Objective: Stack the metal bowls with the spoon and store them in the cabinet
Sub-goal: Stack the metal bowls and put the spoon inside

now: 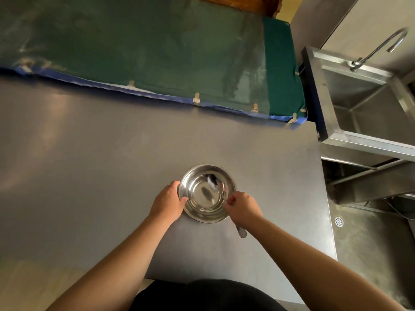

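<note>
Most of the view is a grey counter (112, 153), bare but for what the hands work on near its front right part. Behind it, along the far edge, lies a bed (146, 48) with a green cover under clear plastic and a blue border with small clips. Right of the counter stands a steel sink (336, 122) with a curved tap (381, 43) over its basin; lower down on that side the floor shows a round drain (339, 221).

On the counter sits a metal bowl (203, 212), upright, shiny and reflective inside. Whether a second bowl is nested beneath it cannot be told for sure, though a rim line shows at its near edge. The left hand (168, 202) holds the bowl's left rim, thumb hooked over the edge and fingers wrapped around the outer wall. The right hand (243, 206) is at the bowl's right rim, fingers clamped on a spoon (213, 181): the spoon's head lies inside the bowl toward the far right wall, and its handle end sticks out below the hand over the counter. Both forearms reach in from the bottom of the view, above a dark garment.
</note>
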